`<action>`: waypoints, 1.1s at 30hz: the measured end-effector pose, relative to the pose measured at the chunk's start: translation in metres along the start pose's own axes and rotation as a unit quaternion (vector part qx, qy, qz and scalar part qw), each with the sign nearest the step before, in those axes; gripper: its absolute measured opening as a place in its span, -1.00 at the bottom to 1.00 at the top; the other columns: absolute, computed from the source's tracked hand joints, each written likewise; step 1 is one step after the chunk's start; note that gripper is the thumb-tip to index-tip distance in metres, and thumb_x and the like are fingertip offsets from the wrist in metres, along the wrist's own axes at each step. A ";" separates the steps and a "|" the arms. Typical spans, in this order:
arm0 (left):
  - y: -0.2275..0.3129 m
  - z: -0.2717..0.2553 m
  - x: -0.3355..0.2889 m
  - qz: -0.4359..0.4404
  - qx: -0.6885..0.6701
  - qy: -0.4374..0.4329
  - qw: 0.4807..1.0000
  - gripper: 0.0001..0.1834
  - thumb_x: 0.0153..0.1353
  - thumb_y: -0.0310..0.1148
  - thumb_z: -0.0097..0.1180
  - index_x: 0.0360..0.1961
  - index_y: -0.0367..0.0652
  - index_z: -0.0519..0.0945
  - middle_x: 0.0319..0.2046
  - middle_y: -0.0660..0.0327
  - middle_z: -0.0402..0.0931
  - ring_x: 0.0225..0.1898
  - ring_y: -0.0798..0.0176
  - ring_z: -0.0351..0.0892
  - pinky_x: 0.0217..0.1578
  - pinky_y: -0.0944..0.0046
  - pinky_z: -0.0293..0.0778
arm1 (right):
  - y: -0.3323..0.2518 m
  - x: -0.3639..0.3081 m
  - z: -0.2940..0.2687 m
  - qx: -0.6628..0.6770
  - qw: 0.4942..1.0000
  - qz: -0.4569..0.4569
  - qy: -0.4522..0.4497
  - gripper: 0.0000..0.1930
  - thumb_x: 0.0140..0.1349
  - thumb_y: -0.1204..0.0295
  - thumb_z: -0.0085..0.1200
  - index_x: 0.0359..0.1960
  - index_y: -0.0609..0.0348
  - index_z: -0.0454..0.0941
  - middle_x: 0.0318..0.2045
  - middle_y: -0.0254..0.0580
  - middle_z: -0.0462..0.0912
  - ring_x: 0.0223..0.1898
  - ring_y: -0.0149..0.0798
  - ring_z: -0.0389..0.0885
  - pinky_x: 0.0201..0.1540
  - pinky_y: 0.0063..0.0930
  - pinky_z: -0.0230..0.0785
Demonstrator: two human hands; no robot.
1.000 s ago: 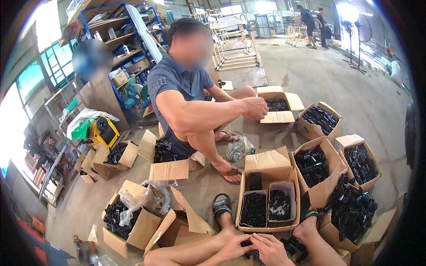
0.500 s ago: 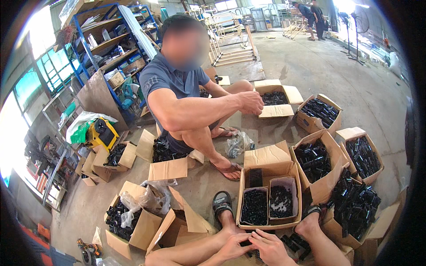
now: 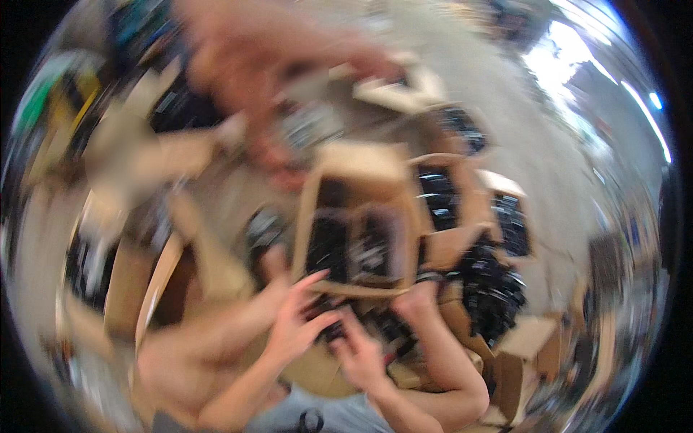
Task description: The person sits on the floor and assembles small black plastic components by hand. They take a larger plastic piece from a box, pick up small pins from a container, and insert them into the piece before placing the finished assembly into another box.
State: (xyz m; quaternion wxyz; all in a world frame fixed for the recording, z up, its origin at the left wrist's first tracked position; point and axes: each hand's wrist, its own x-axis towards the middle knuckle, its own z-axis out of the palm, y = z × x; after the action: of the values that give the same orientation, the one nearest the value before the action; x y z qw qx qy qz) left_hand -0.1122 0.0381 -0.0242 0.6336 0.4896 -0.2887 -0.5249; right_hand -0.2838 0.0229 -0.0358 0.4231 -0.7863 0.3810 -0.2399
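Observation:
My left hand (image 3: pixel 294 322) is over my lap with its thumb and fingers apart; its thumb comes close to a small black part (image 3: pixel 333 331). My right hand (image 3: pixel 359 353) is closed on that part, its fingertips around it. Blur hides the part's exact shape and whether the left thumb touches it. Loose black parts (image 3: pixel 393 328) lie between my legs, just beyond the hands. Right in front stands an open cardboard box (image 3: pixel 301 249) with two lined inner compartments of small black pieces (image 3: pixel 328 249).
At the right are more cardboard boxes (image 3: pixel 440 249) and a heaped pile of black parts (image 3: pixel 492 289). Open boxes (image 3: pixel 133 289) stand to my left. Across from me, a co-worker's arm (image 3: pixel 289 43) reaches toward another box (image 3: pixel 390 94). A clear plastic bag (image 3: pixel 310 124) lies between us.
My view has tipped downward and swung, blurring everything and bringing my lap into sight. My hands, close together before, are now somewhat apart, with the left fingers spread.

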 end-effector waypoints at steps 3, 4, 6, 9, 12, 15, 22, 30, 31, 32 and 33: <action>-0.023 -0.020 -0.046 -0.004 0.039 -0.004 0.999 -0.49 0.21 -0.48 0.33 0.21 -0.11 0.58 -0.10 0.29 0.67 -0.12 0.48 0.56 -0.09 0.39 0.54 | -0.019 -0.027 0.016 0.046 0.994 0.093 -0.029 -0.36 0.29 0.61 0.04 0.43 0.24 0.20 0.04 0.09 0.65 -0.06 -0.15 0.70 -0.02 -0.38 0.52; -0.017 -0.033 -0.062 0.010 0.054 0.047 0.997 -0.53 0.21 -0.43 0.33 0.18 -0.09 0.61 -0.17 0.30 0.68 -0.24 0.52 0.52 -0.20 0.41 0.51 | -0.029 -0.027 0.026 0.060 0.988 0.125 -0.075 -0.36 0.28 0.62 0.03 0.42 0.27 0.20 0.00 0.07 0.66 -0.08 -0.20 0.69 -0.03 -0.41 0.51; -0.015 -0.049 -0.073 0.035 0.047 0.108 0.992 -0.57 0.21 -0.40 0.33 0.14 -0.09 0.65 -0.25 0.33 0.69 -0.35 0.56 0.47 -0.30 0.44 0.48 | -0.023 -0.025 0.039 0.038 0.987 0.104 -0.113 -0.37 0.26 0.63 0.04 0.41 0.28 0.23 -0.01 0.09 0.67 -0.09 -0.22 0.69 -0.03 -0.44 0.50; -0.035 -0.053 -0.075 0.024 -0.027 0.167 0.985 -0.58 0.21 -0.43 0.34 0.12 -0.14 0.65 -0.25 0.37 0.68 -0.34 0.59 0.47 -0.29 0.47 0.48 | -0.022 -0.010 0.034 0.011 0.980 0.091 -0.177 -0.41 0.31 0.57 0.02 0.40 0.26 0.24 0.00 0.11 0.66 -0.03 -0.20 0.68 0.02 -0.40 0.48; -0.048 -0.052 -0.068 -0.006 -0.139 0.199 0.970 -0.60 0.22 -0.50 0.33 0.11 -0.20 0.65 -0.19 0.39 0.65 -0.26 0.59 0.51 -0.20 0.51 0.51 | -0.004 0.030 0.022 0.046 0.980 0.129 -0.142 -0.54 0.37 0.51 0.01 0.31 0.25 0.38 -0.07 -0.02 0.70 -0.08 -0.30 0.68 -0.08 -0.45 0.50; -0.050 -0.056 -0.061 -0.011 -0.217 0.222 0.951 -0.61 0.23 -0.55 0.30 0.11 -0.27 0.63 -0.21 0.32 0.67 -0.25 0.55 0.56 -0.16 0.51 0.51 | 0.043 0.095 0.020 -0.036 0.987 0.155 -0.031 -0.70 0.39 0.48 0.04 0.12 0.25 0.55 -0.19 -0.14 0.74 -0.22 -0.41 0.69 -0.21 -0.52 0.49; -0.041 -0.060 -0.053 -0.007 -0.185 0.204 0.961 -0.62 0.24 -0.50 0.31 0.09 -0.33 0.63 -0.22 0.25 0.68 -0.25 0.51 0.59 -0.17 0.47 0.54 | 0.093 0.198 0.068 -0.155 0.984 0.052 0.067 -0.69 0.25 0.43 0.21 0.01 0.23 0.60 -0.27 0.07 0.73 -0.25 -0.09 0.74 -0.13 -0.30 0.54; -0.037 -0.062 -0.062 -0.024 -0.072 0.193 0.978 -0.59 0.23 -0.51 0.32 0.11 -0.33 0.61 -0.18 0.24 0.68 -0.21 0.47 0.59 -0.13 0.43 0.54 | 0.098 0.208 0.093 -0.134 0.988 0.043 0.064 -0.68 0.17 0.63 0.12 -0.01 0.17 0.56 -0.34 0.08 0.66 -0.21 0.12 0.65 -0.14 -0.07 0.45; -0.043 -0.062 -0.062 -0.025 -0.048 0.201 0.978 -0.59 0.23 -0.51 0.32 0.11 -0.34 0.61 -0.15 0.23 0.67 -0.18 0.45 0.59 -0.09 0.41 0.54 | 0.099 0.207 0.089 -0.139 0.988 0.044 0.054 -0.68 0.18 0.63 0.10 -0.01 0.16 0.55 -0.32 0.09 0.64 -0.19 0.13 0.63 -0.12 -0.05 0.44; -0.046 -0.064 -0.059 -0.017 -0.021 0.210 0.977 -0.58 0.23 -0.51 0.32 0.11 -0.34 0.61 -0.13 0.22 0.67 -0.14 0.42 0.59 -0.06 0.39 0.53 | 0.099 0.209 0.087 -0.139 0.988 0.028 0.062 -0.69 0.19 0.63 0.07 0.00 0.16 0.55 -0.32 0.09 0.63 -0.19 0.14 0.62 -0.11 -0.04 0.44; -0.048 -0.063 -0.062 0.001 -0.007 0.214 0.977 -0.59 0.23 -0.51 0.32 0.11 -0.34 0.61 -0.08 0.19 0.66 -0.09 0.38 0.59 0.00 0.35 0.52 | 0.100 0.203 0.083 -0.140 0.988 0.012 0.070 -0.69 0.21 0.62 0.04 0.00 0.16 0.54 -0.31 0.09 0.62 -0.18 0.15 0.61 -0.09 -0.03 0.44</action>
State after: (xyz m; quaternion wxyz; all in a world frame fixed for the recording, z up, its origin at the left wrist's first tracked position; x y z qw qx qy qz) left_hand -0.0926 0.1183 -0.0816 0.6845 0.5857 -0.1434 -0.4097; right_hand -0.1446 -0.1353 -0.1528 0.2843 -0.8144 0.4488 -0.2335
